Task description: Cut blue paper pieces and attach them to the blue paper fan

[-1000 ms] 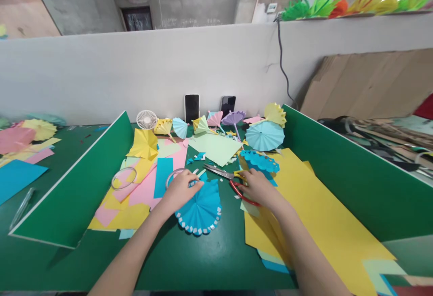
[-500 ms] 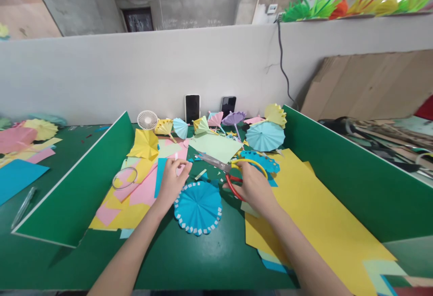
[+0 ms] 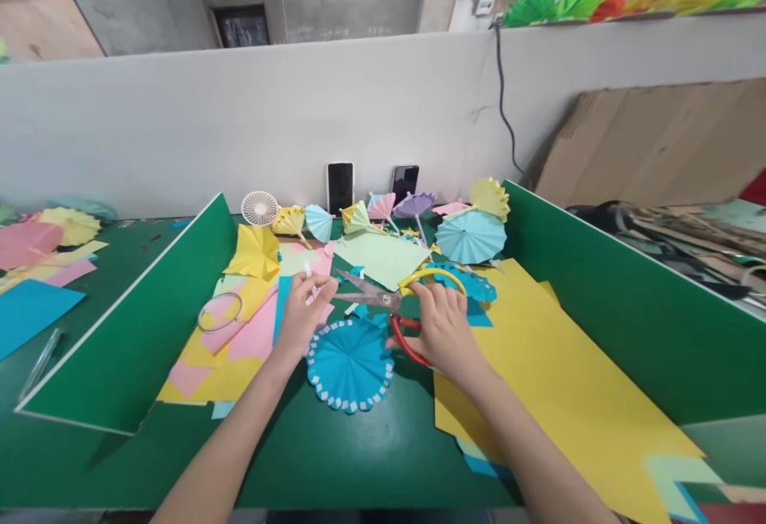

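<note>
Pinched in my left hand (image 3: 304,313) is a narrow white strip (image 3: 309,270), probably paper or tape, mostly hidden by the fingers. My right hand (image 3: 448,331) grips scissors (image 3: 372,296) by their yellow and red handles. Their blades stand apart and point left, with the tips close to my left fingertips. Below and between both hands lies a round blue pleated paper (image 3: 351,366), flat on the table, with small white squares along its lower and side edges. A second blue scalloped paper (image 3: 472,288) with punched holes rests beyond my right hand.
Yellow sheets (image 3: 538,380) cover the right side. Pink and yellow scraps (image 3: 251,340) and a clear ring, perhaps a tape roll (image 3: 220,313), lie left. Small paper umbrellas (image 3: 415,205), two phones (image 3: 341,186) and a fan (image 3: 259,208) line the back. Green dividers (image 3: 137,332) border both sides.
The scissors have moved left and slightly down, and their blades have opened wider near my left hand. The white strip now shows more upright above my left fingers.
</note>
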{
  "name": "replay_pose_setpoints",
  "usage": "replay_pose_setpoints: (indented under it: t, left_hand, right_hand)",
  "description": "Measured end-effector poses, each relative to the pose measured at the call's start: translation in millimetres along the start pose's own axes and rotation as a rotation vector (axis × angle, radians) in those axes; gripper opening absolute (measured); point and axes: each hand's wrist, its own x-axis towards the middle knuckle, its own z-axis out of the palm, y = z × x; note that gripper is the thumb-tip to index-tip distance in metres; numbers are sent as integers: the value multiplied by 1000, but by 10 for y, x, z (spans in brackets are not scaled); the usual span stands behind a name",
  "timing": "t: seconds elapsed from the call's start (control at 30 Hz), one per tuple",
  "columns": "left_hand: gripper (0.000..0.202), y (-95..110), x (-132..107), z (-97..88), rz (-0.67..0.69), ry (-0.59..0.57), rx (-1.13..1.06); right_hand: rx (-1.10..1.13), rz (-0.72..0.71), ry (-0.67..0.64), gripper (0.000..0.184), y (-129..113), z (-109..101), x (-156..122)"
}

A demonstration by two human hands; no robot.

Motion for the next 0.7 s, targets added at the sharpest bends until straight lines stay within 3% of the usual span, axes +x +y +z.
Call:
replay_pose_setpoints:
  t: [0.2,0.4,0.7]
  left_hand:
    - [19,33,24,-17,-33,-110,-3]
    - [23,55,12,-6,-82,-124,-6]
    - [18,4,-9,16,-38,-107,83]
  right_hand:
    - [20,-15,-2,56,-42,-44,19]
    - [-15,-61,-2,52,-86,-92,43]
    - [-26,-37,-71,59,-108,-89,32]
